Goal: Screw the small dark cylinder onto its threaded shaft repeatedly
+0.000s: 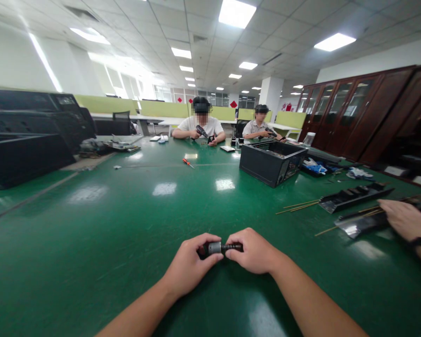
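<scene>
My left hand [189, 264] and my right hand [254, 250] meet low over the green table [101, 234] and hold one small tool between them. It is a short black piece with a silver metal collar [214, 247] and a thin dark shaft [231, 246]. The left fingers wrap the black end and the collar. My right fingers pinch the shaft end. Both hands are closed on it, and what lies inside the palms is hidden.
A black computer case [272, 161] stands at mid right, black panels [354, 196] and thin sticks [298, 206] beyond. Another person's hand [405, 219] rests at the right edge. Two people sit at the far end with tools. A red screwdriver [187, 162] lies mid-table. Black cases [28, 135] are stacked left.
</scene>
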Available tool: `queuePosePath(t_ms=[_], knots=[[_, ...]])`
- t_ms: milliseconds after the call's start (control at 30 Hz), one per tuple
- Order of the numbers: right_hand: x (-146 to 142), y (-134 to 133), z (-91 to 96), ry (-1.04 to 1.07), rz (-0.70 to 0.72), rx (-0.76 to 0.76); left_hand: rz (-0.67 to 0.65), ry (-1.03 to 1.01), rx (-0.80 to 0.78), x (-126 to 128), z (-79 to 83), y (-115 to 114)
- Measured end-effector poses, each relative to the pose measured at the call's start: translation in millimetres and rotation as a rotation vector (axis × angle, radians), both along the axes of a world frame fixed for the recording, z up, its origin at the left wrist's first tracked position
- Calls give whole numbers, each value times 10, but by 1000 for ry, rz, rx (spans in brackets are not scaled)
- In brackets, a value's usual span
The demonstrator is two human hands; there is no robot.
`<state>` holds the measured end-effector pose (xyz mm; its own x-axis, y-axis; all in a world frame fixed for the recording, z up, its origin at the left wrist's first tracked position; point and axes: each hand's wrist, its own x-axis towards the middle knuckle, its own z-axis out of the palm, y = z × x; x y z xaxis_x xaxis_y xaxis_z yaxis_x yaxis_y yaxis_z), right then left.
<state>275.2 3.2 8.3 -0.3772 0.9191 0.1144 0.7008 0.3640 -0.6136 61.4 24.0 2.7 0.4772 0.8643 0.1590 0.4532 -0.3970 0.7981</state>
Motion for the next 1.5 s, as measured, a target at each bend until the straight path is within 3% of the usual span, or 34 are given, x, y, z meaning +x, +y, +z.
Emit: queuePosePath(t_ms=[1500], knots=[[45,-20,79,-101,32,75,37,-13,14,-15,-43,43]])
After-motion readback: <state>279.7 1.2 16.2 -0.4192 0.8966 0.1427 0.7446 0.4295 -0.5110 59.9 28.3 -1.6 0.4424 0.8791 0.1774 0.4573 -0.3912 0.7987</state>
